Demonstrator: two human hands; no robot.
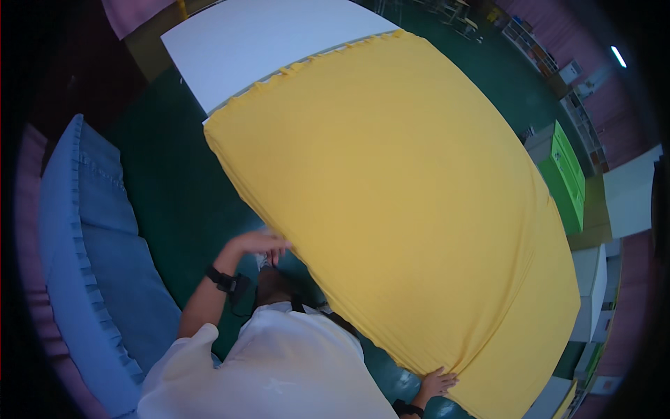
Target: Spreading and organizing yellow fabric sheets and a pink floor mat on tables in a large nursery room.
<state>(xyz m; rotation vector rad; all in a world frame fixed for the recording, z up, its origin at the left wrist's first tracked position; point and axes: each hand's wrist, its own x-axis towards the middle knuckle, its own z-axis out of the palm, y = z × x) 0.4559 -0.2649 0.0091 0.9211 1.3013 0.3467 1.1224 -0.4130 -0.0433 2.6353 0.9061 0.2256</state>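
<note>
A yellow fitted sheet [391, 188] is stretched over a large rectangular surface in front of me, its gathered far edge lying across a white top. Beside the sheet's left edge is my left hand [259, 244], slightly blurred, fingers apart and their tips close to the cloth; I cannot tell whether they touch it. My right hand [438, 383] lies on the sheet's near edge at the lower right, its fingers stretched out over the fabric. Long creases fan out from there across the sheet's right part. Each wrist wears a dark band.
The uncovered white surface [272, 45] extends past the sheet's far edge. At the left stands a blue padded piece with a ruffled cover [115, 230]. A green-fronted cabinet [567, 174] and white units line the right side. The floor [164, 167] is dark green.
</note>
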